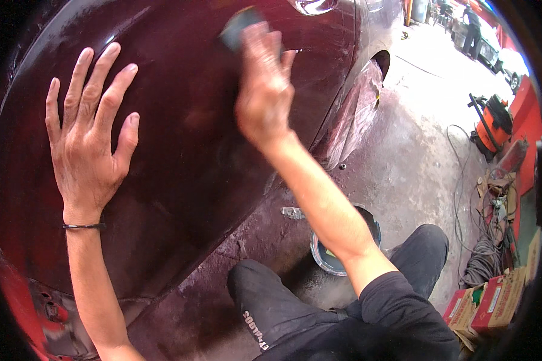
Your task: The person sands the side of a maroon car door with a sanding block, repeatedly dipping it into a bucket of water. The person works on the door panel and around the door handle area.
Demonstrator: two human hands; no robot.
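Observation:
A dark red car body panel (180, 150) with a dull, dusty surface fills the left and middle of the view. Flat against it at the left lies my left hand (89, 138), fingers spread and holding nothing. Farther along the panel, my right hand (265, 96) grips a dark grey sanding pad (236, 31) held against the surface near the top. Motion smears both the pad and the fingers around it, so the pad's exact make is unclear.
A round bucket (319, 256) stands between my knees, partly hidden by my right forearm. A plastic-covered wheel (361, 111) is beyond the panel edge. At right are an orange machine (495, 123), coiled hose (483, 265) and cardboard boxes (494, 304). Another person (473, 30) stands far off.

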